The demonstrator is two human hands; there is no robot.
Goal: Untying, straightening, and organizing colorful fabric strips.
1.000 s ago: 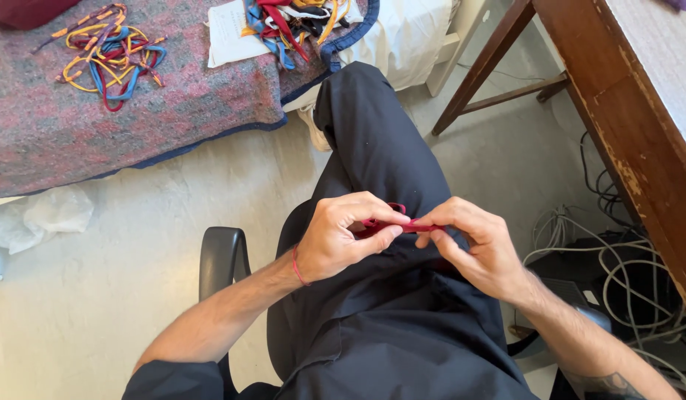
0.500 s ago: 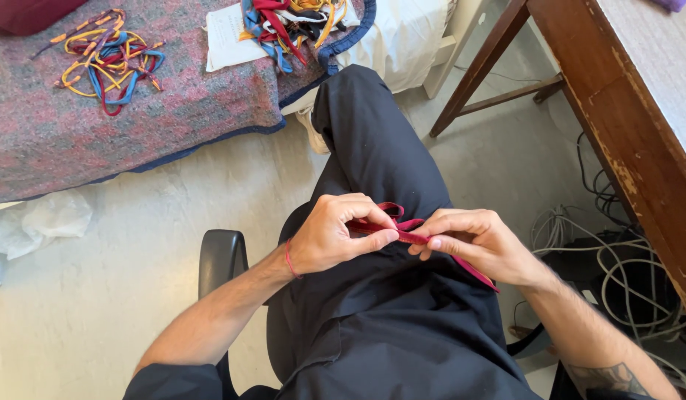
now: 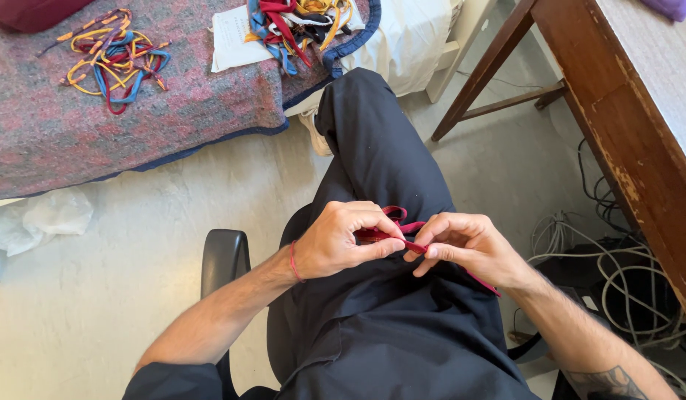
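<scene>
Left hand (image 3: pixel 343 241) and right hand (image 3: pixel 465 248) close together over the lap, both pinching one dark red lace (image 3: pixel 393 235) between thumb and fingertips. Small loop of lace standing up between the hands, loose tail trailing down past the right wrist (partly hidden). Dark trousers (image 3: pixel 372 148) underneath. Far left on a reddish blanket (image 3: pixel 54 133): tangle of coloured laces (image 3: pixel 113 59). Second pile of laces (image 3: pixel 298 22) further right. Wooden desk (image 3: pixel 617 96) right, grey cables (image 3: pixel 617 281) below it.

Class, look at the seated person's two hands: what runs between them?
In the head view, a dark red lace spans the short gap between the left hand and right hand, pinched by both.
</scene>
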